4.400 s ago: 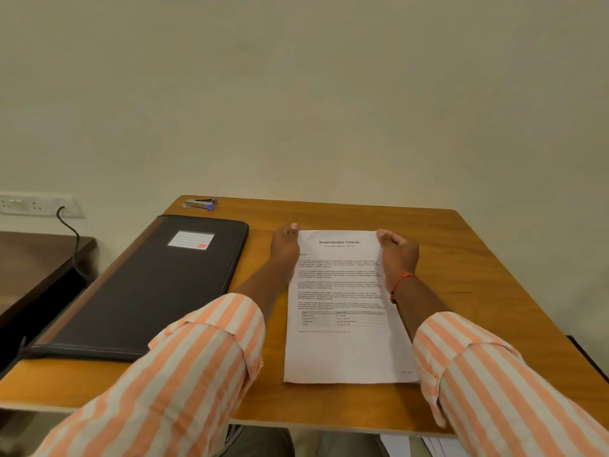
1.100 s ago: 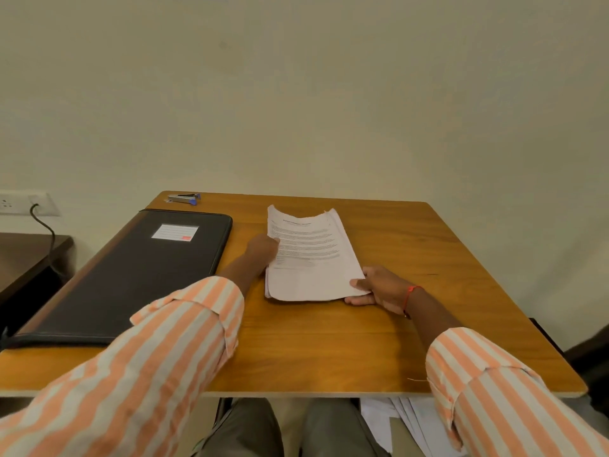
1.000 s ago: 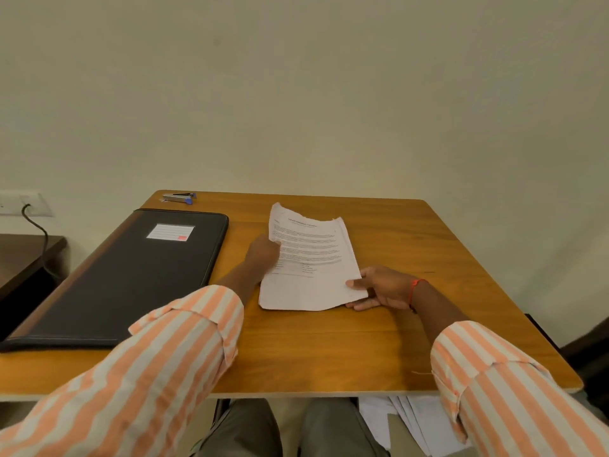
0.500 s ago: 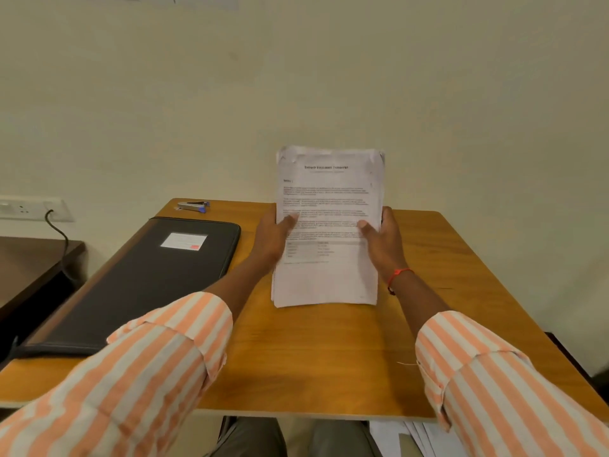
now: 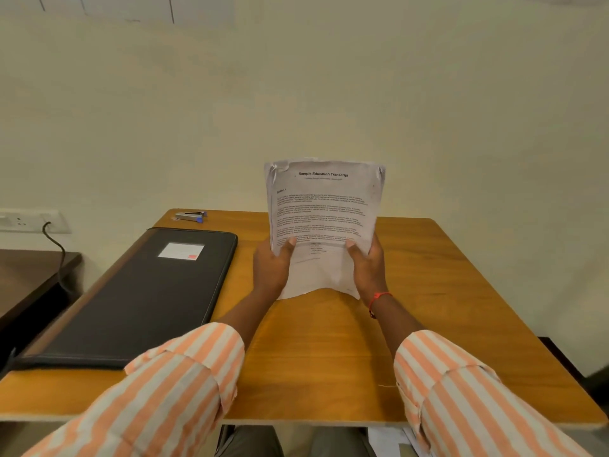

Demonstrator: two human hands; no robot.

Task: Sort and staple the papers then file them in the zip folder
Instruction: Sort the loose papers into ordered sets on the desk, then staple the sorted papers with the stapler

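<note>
Matt white papers [image 5: 324, 222], creased; smooth wood-grain table [image 5: 323, 354], slight sheen; matt black leather-look zip folder [image 5: 141, 295]; metal-and-blue-plastic stapler [image 5: 190, 216]; striped cloth sleeves [image 5: 158, 394].

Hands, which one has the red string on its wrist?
The right hand, gripping the right edge of the papers. A red thread circles its wrist; the left hand, on the other edge, has a bare wrist.

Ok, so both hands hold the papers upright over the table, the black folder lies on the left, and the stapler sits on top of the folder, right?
Not quite. The head view shows the stapler on the bare table, just past the far edge of the folder, not on it. The rest holds: the left hand and right hand grip the papers upright, and the folder lies on the left.
</note>
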